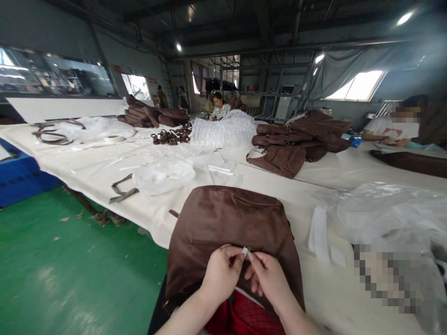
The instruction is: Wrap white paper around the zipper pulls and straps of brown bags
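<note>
A brown leather-look bag (230, 214) lies at the table's front edge, partly hanging down toward my lap. A zipper line runs across its face. Over the right end of that line, both hands pinch a small white piece (245, 251), perhaps paper or tissue. My left hand (220, 271) is closed, thumb and forefinger on the white piece. My right hand (263, 275) grips its other side with thumb and forefinger, the remaining fingers curled below. Whatever lies beneath the white piece is hidden by the fingertips.
Clear plastic bags (164, 174) and a grey strap (122, 190) lie ahead to the left. White strips (319, 232) and more plastic (384, 209) are at right. Brown bags (300, 132) are piled farther back. Co-workers sit across the table (153, 214) and at far right.
</note>
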